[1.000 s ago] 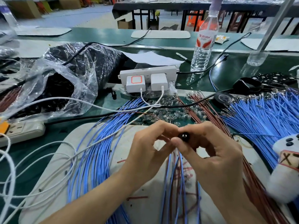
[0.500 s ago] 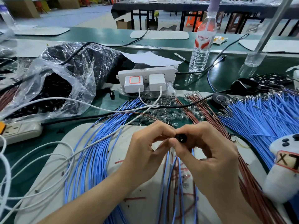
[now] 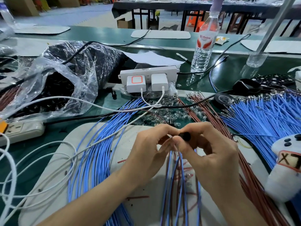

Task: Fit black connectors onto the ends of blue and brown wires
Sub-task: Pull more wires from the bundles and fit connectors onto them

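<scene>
on my feed, a wide hall with dark tables (image 3: 162, 5) lies behind the green bench (image 3: 105, 35). its grey mat (image 3: 125, 144) carries fanned blue wires (image 3: 99, 144) and brown wires (image 3: 210, 110). over the mat the right hand (image 3: 211, 157) pinches the black connector (image 3: 184, 136); the left hand (image 3: 146, 152) pinches a wire end (image 3: 168, 136) just beside it.

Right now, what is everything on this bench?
Black connector: one, black, between the fingers.
Held wires: few, blue and brown, under the hands.
Blue wires: many, blue, left bundle, right fan.
Brown wires: many, brown, right of centre.
Power strip: one, white, centre back, two chargers plugged in.
Water bottle: one, clear, back right.
Plastic bag: one, clear, left.
Plush toy: one, white, right edge.
Left hand: one, pinches held wires.
Right hand: one, pinches black connector.
</scene>
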`<action>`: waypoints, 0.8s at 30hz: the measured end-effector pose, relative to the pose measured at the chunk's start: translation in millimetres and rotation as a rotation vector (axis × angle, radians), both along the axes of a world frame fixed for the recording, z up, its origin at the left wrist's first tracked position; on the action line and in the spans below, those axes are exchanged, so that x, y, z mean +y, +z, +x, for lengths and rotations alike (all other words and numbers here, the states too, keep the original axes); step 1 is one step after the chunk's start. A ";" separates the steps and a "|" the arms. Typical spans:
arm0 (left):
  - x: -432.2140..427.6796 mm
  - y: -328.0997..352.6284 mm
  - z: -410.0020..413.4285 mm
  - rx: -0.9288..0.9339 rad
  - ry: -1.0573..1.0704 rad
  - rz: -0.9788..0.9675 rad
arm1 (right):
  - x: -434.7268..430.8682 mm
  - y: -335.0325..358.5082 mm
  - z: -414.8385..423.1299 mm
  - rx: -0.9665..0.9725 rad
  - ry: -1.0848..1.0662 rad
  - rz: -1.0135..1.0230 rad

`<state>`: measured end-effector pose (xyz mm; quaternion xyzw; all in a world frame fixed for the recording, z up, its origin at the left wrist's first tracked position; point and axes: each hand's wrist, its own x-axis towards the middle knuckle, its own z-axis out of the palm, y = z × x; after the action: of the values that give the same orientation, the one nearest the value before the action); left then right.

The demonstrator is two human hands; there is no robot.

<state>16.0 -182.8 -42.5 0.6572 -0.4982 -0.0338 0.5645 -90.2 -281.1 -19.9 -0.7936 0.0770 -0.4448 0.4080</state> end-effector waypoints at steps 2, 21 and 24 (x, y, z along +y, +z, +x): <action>1.3 2.5 -2.8 -0.023 -0.082 -0.026 | 0.9 0.4 1.5 0.020 -0.008 0.097; 23.5 17.3 76.5 0.212 0.565 -0.447 | 60.5 -4.9 8.7 0.690 0.364 -0.810; 24.6 18.3 76.6 0.224 0.567 -0.458 | 68.3 -1.3 11.1 0.747 0.445 -0.708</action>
<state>92.6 -158.2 -24.2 0.6180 -0.2264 0.1645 0.7346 -79.1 -212.9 -21.3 -0.9829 -0.1070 -0.0354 0.1455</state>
